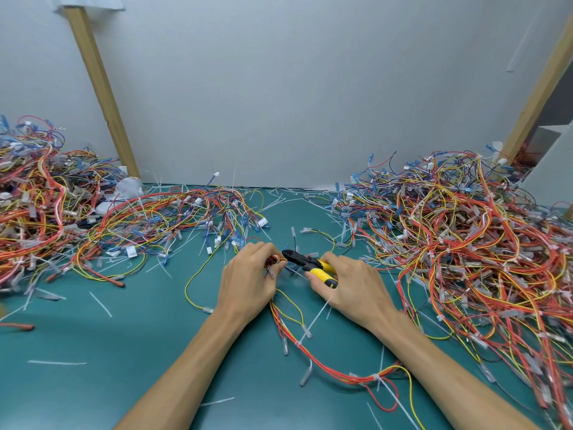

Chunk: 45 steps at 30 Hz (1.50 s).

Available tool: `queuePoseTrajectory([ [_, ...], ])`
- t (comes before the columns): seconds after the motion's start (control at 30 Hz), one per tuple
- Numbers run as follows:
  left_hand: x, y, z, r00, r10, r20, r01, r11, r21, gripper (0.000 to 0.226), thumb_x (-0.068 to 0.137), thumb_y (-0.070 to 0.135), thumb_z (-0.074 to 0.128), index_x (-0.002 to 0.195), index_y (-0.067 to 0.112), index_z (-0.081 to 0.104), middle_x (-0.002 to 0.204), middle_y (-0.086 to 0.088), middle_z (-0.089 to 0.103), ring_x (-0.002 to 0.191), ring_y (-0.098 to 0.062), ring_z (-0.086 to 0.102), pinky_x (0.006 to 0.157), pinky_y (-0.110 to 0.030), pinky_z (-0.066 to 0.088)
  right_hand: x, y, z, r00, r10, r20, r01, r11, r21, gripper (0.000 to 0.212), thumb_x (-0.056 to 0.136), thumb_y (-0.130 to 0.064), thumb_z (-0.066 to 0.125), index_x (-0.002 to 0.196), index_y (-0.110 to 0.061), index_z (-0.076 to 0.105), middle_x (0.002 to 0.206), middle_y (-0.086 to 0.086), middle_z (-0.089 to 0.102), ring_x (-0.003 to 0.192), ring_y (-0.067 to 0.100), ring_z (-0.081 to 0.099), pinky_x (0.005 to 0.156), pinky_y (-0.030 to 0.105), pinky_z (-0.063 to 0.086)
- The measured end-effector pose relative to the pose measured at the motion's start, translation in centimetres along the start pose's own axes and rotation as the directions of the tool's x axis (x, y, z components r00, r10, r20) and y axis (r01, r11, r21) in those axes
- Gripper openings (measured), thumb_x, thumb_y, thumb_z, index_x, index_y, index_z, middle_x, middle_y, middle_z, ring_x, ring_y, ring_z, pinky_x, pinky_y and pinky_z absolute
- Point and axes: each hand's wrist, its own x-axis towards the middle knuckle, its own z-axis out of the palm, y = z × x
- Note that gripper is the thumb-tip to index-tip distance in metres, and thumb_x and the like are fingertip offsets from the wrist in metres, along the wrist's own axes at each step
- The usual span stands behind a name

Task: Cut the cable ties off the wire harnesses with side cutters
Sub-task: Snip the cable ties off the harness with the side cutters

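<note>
Over green mat (139, 352), left hand (248, 280) pinches a red-and-yellow wire harness (350, 380); right hand (356, 287) grips yellow-handled side cutters (305, 261).

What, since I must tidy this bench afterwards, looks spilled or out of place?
Cut white tie offcuts lie strewn across the green mat, not collected anywhere. The left harness pile and right harness pile sprawl in tangles. Nothing looks damaged; the right hand grips the side cutters normally.

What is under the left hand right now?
The left hand grips a red and yellow wire bundle, which trails out onto the mat. The cutters point at it. Fingers hide any cable tie there.
</note>
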Motion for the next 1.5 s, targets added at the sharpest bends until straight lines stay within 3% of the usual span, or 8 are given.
queuePoseTrajectory([
  [0.77, 0.2, -0.2, 0.1, 1.000, 0.009, -0.010, -0.010, 0.995, -0.098, 0.008, 0.087, 0.021, 0.069, 0.087, 0.021, 0.062, 0.081, 0.011, 0.057, 0.079, -0.014, 0.054, 0.069, -0.038, 0.049, -0.1, 0.1, -0.1, 0.999, 0.052, -0.007, -0.051, 0.996, 0.066, 0.037, 0.088, -0.064, 0.047, 0.093, -0.029, 0.052, 0.073, -0.007, 0.056, 0.071, 0.018, 0.054, 0.060, 0.033, 0.042],
  [1.03, 0.5, -0.4, 0.4, 1.000, -0.025, 0.004, 0.025, 0.994, -0.108, 0.009, 0.089, 0.023, 0.067, 0.088, 0.016, 0.063, 0.084, 0.006, 0.061, 0.082, -0.018, 0.056, 0.072, -0.041, 0.048, 0.1, 0.3, -0.2, 0.996, 0.087, -0.014, -0.085, 0.992, 0.094, 0.035, 0.087, -0.065, 0.048, 0.094, -0.031, 0.053, 0.074, -0.007, 0.056, 0.071, 0.018, 0.054, 0.060, 0.033, 0.044],
  [1.4, 1.0, -0.7, 0.6, 0.992, -0.045, 0.115, 0.069, 0.975, -0.213, 0.009, 0.090, 0.021, 0.066, 0.100, 0.020, 0.066, 0.096, 0.011, 0.066, 0.093, -0.011, 0.053, 0.084, -0.023, 0.040, 0.1, 0.7, 0.2, 0.986, 0.130, -0.103, -0.116, 0.984, 0.136, 0.032, 0.085, -0.063, 0.049, 0.089, -0.032, 0.051, 0.070, -0.011, 0.055, 0.067, 0.017, 0.050, 0.053, 0.031, 0.034],
  [1.5, 1.2, -0.9, 0.4, 0.989, -0.060, 0.135, 0.093, 0.962, -0.256, 0.013, 0.092, 0.019, 0.063, 0.104, 0.022, 0.068, 0.093, 0.021, 0.062, 0.095, -0.008, 0.051, 0.086, -0.022, 0.037, 0.1, 0.7, 0.1, 0.987, 0.129, -0.090, -0.114, 0.982, 0.154, 0.028, 0.086, -0.062, 0.049, 0.087, -0.034, 0.048, 0.069, -0.012, 0.054, 0.066, 0.016, 0.050, 0.053, 0.031, 0.036],
])
